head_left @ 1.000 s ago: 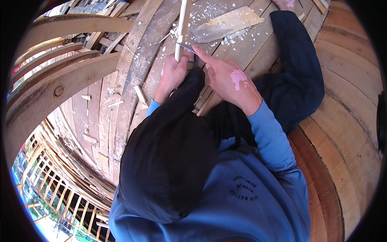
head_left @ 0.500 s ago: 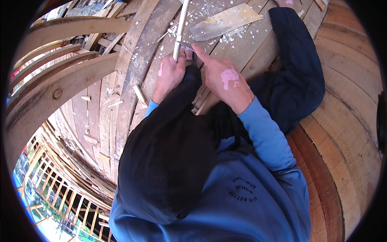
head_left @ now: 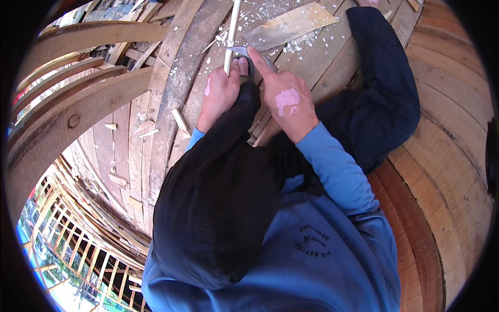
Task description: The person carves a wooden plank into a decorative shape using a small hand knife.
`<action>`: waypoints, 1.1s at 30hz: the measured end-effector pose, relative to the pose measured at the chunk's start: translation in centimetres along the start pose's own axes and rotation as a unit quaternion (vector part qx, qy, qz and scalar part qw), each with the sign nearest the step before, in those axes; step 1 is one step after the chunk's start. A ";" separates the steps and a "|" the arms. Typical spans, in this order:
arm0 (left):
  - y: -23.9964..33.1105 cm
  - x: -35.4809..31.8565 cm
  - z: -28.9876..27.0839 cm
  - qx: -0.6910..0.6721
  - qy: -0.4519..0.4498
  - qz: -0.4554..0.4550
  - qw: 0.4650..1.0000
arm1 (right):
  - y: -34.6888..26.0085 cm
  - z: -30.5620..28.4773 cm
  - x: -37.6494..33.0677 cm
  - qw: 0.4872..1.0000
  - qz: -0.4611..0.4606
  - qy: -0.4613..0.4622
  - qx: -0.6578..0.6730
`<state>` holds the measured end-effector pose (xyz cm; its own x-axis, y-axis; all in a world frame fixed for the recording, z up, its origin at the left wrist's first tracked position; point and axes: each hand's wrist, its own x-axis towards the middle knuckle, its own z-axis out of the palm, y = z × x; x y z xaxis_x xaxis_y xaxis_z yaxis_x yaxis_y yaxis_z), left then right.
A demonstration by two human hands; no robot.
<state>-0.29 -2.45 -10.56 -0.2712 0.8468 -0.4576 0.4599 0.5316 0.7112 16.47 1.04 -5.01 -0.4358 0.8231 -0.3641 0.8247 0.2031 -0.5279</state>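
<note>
My left hand is closed round the lower end of a thin pale wooden stick, which points up and away from me. A knife is gripped in my right hand, its forefinger stretched along the back of the blade. The blade's tip lies across the stick, just above my left hand. The knife's handle is hidden under the right hand. My bare toes show beside the left hand, and pale wood chips are strewn over the planks beyond.
A flat loose board lies on the plank floor ahead. Curved wooden ribs rise at the left, and plank walling curves up at the right. Small offcuts lie left of my hands.
My right hand has shifted slightly left and turned, so the knife's blade shows broader and sits a little higher on the stick. The left hand stays nearly in place.
</note>
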 end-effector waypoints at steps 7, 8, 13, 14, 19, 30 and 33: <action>0.6 -0.3 -0.1 -0.021 0.004 -0.025 0.999 | 0.8 1.0 0.9 0.996 -0.019 -0.016 0.087; 0.8 -0.3 -0.2 -0.026 0.004 -0.027 0.999 | 0.9 0.5 0.8 0.992 -0.033 -0.016 0.117; -0.4 0.4 0.2 -0.016 0.031 0.021 0.999 | 1.0 -1.9 0.5 0.988 -0.068 -0.022 0.140; -0.7 0.4 0.3 -0.007 0.041 0.032 0.999 | 1.4 -1.8 0.4 0.986 -0.086 -0.015 0.140; -0.2 0.3 0.0 0.039 0.069 0.075 0.994 | 1.4 -2.8 0.2 0.987 -0.098 -0.031 0.122; -0.4 0.4 0.0 0.086 0.063 0.085 0.991 | 1.7 -2.6 0.2 0.987 -0.118 -0.024 0.111; -0.3 0.4 -0.1 0.085 0.057 0.097 0.990 | 0.5 -2.7 -0.3 0.994 -0.076 -0.046 0.060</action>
<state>-0.64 -2.29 -10.86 -0.2534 0.9345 -0.2502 0.6463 0.3559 0.6750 17.97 2.34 -3.11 -0.5885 0.7342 -0.3386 0.7001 0.2533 -0.6675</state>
